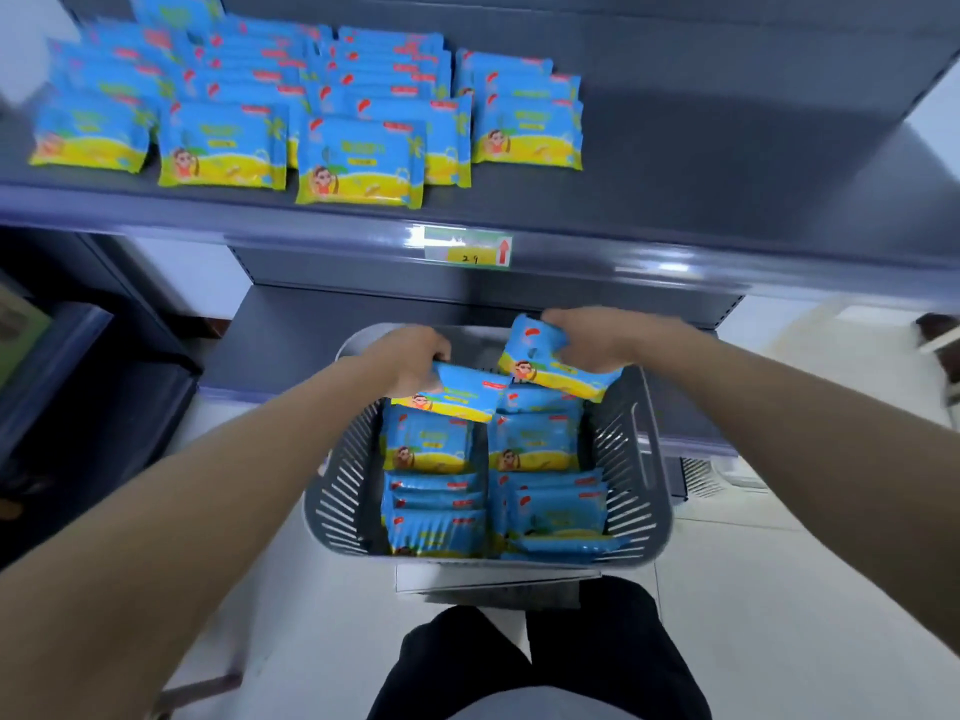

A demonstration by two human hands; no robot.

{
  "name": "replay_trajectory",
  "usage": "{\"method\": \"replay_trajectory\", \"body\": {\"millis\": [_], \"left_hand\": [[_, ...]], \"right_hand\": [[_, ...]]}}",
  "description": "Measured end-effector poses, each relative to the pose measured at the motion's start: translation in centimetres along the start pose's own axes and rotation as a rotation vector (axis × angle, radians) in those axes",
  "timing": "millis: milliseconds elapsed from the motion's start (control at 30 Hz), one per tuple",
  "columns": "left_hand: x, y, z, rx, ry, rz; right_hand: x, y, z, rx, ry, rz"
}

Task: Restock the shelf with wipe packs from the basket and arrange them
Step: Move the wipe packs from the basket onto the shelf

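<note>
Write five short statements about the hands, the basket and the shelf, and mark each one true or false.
1. The left hand holds a wipe pack over the basket. True.
2. The right hand holds nothing. False: the right hand has a grip on a second pack.
3. The basket is empty. False: more packs lie in it.
4. The stocked packs sit toward the left of the shelf. True.
5. The label on the shelf edge shows a green arrow. False: the label shows a red arrow.
</note>
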State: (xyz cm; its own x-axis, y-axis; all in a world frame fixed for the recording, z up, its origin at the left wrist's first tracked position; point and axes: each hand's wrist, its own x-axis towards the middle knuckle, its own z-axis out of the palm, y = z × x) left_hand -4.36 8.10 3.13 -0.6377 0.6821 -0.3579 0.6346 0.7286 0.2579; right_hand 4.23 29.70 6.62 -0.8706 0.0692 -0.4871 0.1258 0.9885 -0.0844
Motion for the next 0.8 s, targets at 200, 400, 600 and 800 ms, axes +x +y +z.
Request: {"method": "replay_trajectory", "body": {"millis": [200,400,600,800], "left_hand": [[-0.7,3.8,-7.6,-0.112,0.127,0.128],[-0.2,5.9,-13.4,-0.188,0.321,0.132],[1.6,6.4,-15.9,-0.255,0.369,0.059],[3.7,6.5,-17.4,-0.366,0.378,0.002]], "right_hand": [[-3.0,3.5,-10.6,-0.019,0.141,-0.002],[-1.6,6.4,-17.2,0.037,0.366,-0.007],[4.5,7.0,-17.7,0.146,0.388,-0.101],[10.5,7.5,-18.9,0.164,0.423,-0.157]]}}
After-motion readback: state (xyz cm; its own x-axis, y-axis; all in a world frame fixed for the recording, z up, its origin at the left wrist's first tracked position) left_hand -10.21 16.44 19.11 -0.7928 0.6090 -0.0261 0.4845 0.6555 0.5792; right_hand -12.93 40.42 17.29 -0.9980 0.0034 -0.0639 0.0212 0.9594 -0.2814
